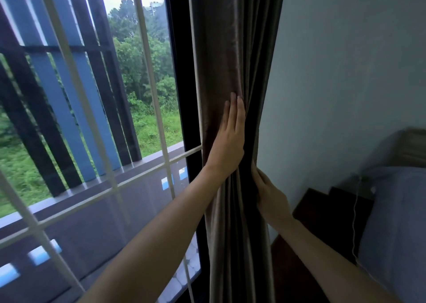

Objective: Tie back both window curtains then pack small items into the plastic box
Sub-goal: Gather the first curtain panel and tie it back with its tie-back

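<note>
A dark brown curtain (232, 49) hangs gathered in folds at the right edge of the window, against the wall. My left hand (227, 136) lies flat on the front of the bundle with straight fingers pointing up. Lower down, my right hand (268, 193) is at the bundle's right side, its fingers reaching behind the folds, where their tips are hidden. No tie-back and no plastic box are in view.
The window (103, 118) with white grille bars fills the left. A pale wall (345, 72) is to the right. At the lower right stands a bed with a blue pillow (396, 222), a dark wooden bedside unit (327, 215) and a white cable (355, 210).
</note>
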Available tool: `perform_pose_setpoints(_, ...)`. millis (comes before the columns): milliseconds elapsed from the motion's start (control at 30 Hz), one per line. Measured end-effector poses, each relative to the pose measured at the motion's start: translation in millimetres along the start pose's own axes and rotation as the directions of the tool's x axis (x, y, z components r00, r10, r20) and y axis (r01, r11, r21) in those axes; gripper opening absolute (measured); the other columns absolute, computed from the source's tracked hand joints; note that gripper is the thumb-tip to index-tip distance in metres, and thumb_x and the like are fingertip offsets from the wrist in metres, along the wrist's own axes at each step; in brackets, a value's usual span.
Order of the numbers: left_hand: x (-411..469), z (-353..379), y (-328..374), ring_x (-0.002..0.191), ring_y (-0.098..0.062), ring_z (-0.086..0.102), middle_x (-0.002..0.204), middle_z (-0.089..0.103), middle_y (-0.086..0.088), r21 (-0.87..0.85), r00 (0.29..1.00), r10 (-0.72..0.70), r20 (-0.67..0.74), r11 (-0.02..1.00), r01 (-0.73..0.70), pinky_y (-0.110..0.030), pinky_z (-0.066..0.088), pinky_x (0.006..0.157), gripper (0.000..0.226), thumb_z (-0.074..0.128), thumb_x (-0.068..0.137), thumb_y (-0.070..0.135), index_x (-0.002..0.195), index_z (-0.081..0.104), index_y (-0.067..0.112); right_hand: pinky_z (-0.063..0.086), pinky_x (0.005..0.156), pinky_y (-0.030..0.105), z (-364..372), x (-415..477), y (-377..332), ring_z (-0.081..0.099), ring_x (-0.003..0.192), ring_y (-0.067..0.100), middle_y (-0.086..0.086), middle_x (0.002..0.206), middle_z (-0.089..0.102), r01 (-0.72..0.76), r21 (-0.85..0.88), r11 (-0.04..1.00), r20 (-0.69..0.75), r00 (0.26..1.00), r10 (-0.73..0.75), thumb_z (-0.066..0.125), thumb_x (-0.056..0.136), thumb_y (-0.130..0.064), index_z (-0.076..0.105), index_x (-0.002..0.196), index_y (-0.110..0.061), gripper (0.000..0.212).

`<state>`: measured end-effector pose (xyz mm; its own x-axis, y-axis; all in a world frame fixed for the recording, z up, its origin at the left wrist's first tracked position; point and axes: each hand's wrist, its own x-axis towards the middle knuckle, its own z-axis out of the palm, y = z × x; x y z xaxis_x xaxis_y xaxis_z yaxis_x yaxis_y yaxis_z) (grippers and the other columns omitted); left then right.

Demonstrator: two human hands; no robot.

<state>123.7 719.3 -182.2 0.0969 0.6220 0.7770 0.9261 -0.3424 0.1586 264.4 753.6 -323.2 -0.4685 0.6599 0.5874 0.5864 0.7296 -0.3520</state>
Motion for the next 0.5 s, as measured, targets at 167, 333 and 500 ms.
perform_pose_setpoints(167,0,1,2,0.145,-0.028,-0.016,0.158,-0.015,-0.018,-0.070,1.000,-0.013,0.007,0.997,0.013,-0.018,-0.004,0.114,0.095,0.033,0.069,-0.026,0.147,-0.014,0.000,0.052,0.059,0.024,10,-17,-6,0.065,0.082,0.012,-0.007,0.157,0.028,0.012,-0.008,1.000,0.014,1.000,-0.012,0.055,0.096,-0.021,-0.005,0.152,-0.039,0.084)
perform_pose_setpoints(333,2,2,9,0.146,-0.027,-0.015,0.159,-0.014,-0.018,-0.155,0.999,-0.036,0.002,0.987,0.035,-0.017,-0.007,0.115,0.087,0.032,0.076,-0.020,0.149,-0.009,0.001,0.042,0.063,0.018,20,-20,-18,0.056,0.065,0.011,0.003,0.131,0.059,-0.029,0.009,1.000,0.054,0.998,0.028,0.053,0.092,-0.005,0.012,0.154,-0.034,0.079)
perform_pose_setpoints(500,1,8,11,0.148,-0.026,-0.010,0.157,-0.018,-0.008,-0.223,0.999,-0.035,-0.028,0.974,0.028,-0.039,0.004,0.122,0.073,0.042,0.099,0.021,0.150,-0.007,0.000,0.054,0.062,0.026,35,-24,-23,0.052,0.056,0.010,0.001,0.081,0.064,-0.071,0.042,0.997,0.034,0.997,0.070,0.049,0.094,-0.007,0.004,0.148,-0.044,0.079)
